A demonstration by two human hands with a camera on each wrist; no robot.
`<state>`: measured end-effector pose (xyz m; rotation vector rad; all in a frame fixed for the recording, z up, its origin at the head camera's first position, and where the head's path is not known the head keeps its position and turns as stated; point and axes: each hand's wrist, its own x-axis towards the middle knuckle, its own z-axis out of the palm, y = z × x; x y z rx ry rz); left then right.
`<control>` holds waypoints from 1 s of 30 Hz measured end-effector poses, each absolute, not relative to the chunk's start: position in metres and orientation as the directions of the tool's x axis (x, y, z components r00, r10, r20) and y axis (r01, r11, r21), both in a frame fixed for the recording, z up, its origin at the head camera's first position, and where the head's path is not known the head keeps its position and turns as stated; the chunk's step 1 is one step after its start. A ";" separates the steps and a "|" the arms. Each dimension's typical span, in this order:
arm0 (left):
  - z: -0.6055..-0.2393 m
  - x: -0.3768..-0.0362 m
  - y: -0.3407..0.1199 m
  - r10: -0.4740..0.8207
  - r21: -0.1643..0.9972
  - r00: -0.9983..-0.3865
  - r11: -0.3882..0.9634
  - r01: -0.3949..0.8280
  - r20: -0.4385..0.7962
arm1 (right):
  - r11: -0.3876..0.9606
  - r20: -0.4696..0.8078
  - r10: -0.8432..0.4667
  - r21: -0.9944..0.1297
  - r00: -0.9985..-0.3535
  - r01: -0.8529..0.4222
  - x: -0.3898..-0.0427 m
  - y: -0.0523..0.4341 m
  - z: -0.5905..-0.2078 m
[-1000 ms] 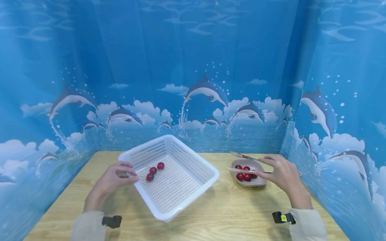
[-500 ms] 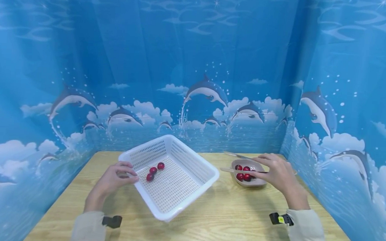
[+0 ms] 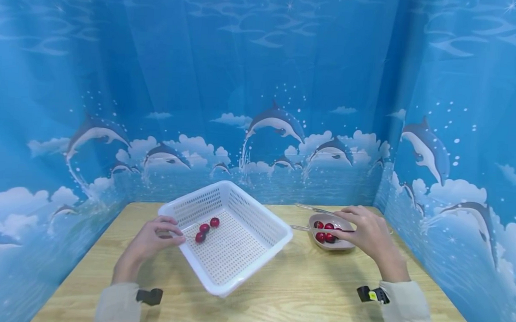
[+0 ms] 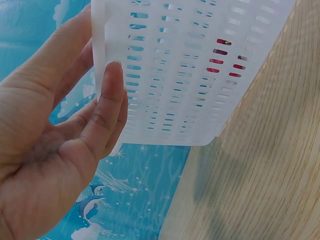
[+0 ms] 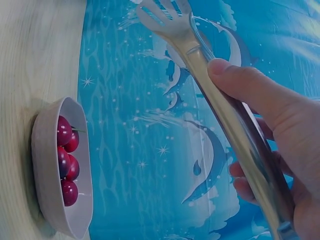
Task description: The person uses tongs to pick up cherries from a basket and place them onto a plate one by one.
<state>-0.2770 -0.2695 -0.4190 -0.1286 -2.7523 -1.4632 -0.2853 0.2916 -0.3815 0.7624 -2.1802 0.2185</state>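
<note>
Tongs (image 3: 313, 219) sit pinched in the right hand (image 3: 368, 233) over the cherry bowl (image 3: 329, 232); left hand (image 3: 153, 240) grips the basket (image 3: 227, 235)

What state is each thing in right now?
White basket: tilted, left edge lifted, three cherries inside.
Left hand: grips the basket's edge.
Tongs: open, empty, over the bowl.
Right hand: grips the tongs.
Bowl: upright on the table, holds cherries.
</note>
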 end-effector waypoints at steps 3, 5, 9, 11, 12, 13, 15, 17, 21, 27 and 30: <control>-0.419 -0.277 -0.269 0.073 0.830 -0.995 0.550 0.097 0.068 | 0.800 0.750 -0.454 0.106 -0.480 -0.590 -0.286 0.289 -0.381; -0.419 -0.277 -0.269 0.080 0.831 -0.994 0.545 0.109 0.078 | 0.796 0.758 -0.459 0.120 -0.463 -0.593 -0.286 0.288 -0.380; -0.419 -0.278 -0.269 0.083 0.828 -0.993 0.549 0.114 0.081 | 0.779 0.769 -0.471 0.133 -0.432 -0.613 -0.285 0.282 -0.378; -0.419 -0.278 -0.269 0.076 0.826 -0.994 0.555 0.104 0.074 | 0.765 0.770 -0.479 0.131 -0.421 -0.630 -0.283 0.278 -0.376; -0.419 -0.278 -0.269 0.076 0.825 -0.995 0.557 0.102 0.071 | 0.757 0.769 -0.485 0.131 -0.416 -0.640 -0.282 0.276 -0.375; -0.419 -0.278 -0.269 0.074 0.825 -0.995 0.556 0.098 0.069 | 0.750 0.768 -0.492 0.133 -0.411 -0.649 -0.282 0.273 -0.375; -0.419 -0.278 -0.269 0.071 0.828 -0.995 0.553 0.095 0.067 | 0.733 0.768 -0.503 0.136 -0.397 -0.666 -0.281 0.268 -0.374; -0.420 -0.278 -0.269 0.072 0.830 -0.995 0.549 0.100 0.073 | 0.715 0.769 -0.515 0.141 -0.379 -0.685 -0.282 0.262 -0.375; -0.420 -0.275 -0.269 0.073 0.831 -0.994 0.546 0.107 0.080 | 0.685 0.768 -0.536 0.153 -0.350 -0.712 -0.284 0.250 -0.377; -0.419 -0.274 -0.268 0.070 0.835 -0.995 0.541 0.100 0.074 | 0.683 0.735 -0.566 0.163 -0.374 -0.712 -0.290 0.227 -0.372; -0.419 -0.275 -0.268 0.074 0.841 -0.994 0.530 0.107 0.080 | 0.689 0.708 -0.576 0.153 -0.409 -0.708 -0.294 0.216 -0.368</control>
